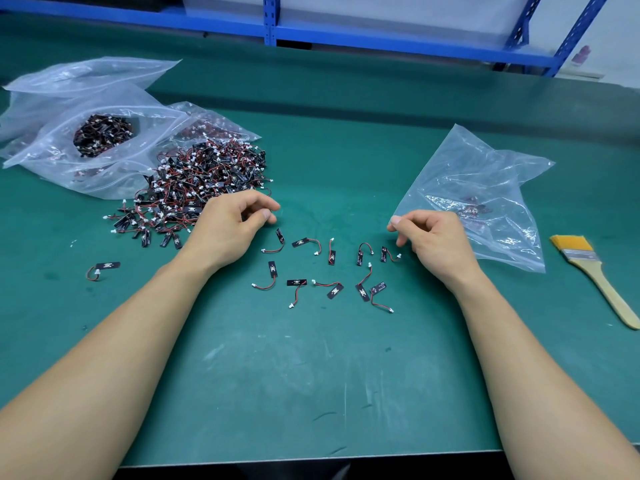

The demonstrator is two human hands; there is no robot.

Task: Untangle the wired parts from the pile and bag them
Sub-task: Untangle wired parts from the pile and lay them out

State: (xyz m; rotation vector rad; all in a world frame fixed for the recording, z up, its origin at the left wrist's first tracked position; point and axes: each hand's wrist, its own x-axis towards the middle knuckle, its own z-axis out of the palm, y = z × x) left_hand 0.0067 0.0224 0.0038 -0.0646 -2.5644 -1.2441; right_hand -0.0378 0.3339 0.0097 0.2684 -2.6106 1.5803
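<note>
Left hand [235, 221] beside the pile [207, 178], right hand [438, 239] by the bag [478, 168], both loosely curled and empty; separated parts [297, 282] lie between; gathering them for bagging looks next.

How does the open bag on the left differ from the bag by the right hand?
The left bag holds a dense heap of wired parts; the right bag holds only a few. The left bag lies against the tangled pile; the right bag lies apart from it, nearer the brush. Both are clear plastic.
</note>
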